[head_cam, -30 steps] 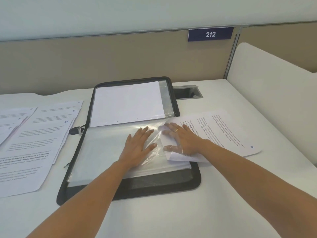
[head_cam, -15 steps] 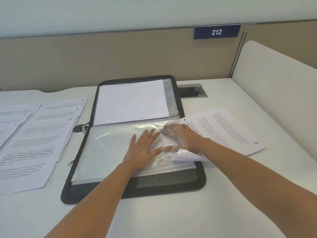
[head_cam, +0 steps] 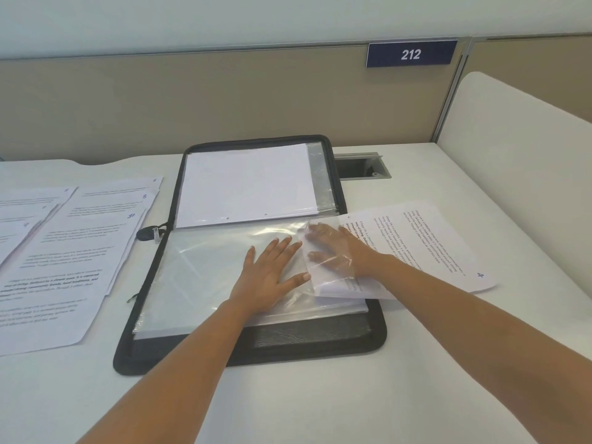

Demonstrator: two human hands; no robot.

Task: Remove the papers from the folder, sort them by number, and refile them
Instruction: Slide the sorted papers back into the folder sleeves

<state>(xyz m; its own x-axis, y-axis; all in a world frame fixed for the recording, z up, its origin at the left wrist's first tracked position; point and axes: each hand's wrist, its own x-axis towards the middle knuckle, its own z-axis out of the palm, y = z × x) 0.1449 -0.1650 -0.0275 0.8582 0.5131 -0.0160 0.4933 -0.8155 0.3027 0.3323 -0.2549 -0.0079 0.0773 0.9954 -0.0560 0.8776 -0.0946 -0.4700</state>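
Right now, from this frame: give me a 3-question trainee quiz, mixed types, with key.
1. True or false: the left hand lies flat on the clear plastic sleeve of the open zip folder.
2. Which handwritten number marks the printed sheet under the right hand? A) 4 B) 8 C) 10
3. Fill in: the blue sign on the partition reads ___.

Key: 1 true; 2 A; 3 212.

Counting the things
One folder [head_cam: 288, 350], one loose sheet [head_cam: 432, 245], one left hand [head_cam: 266, 277] and one right hand [head_cam: 333, 251] are lying on the worktop [head_cam: 320, 402].
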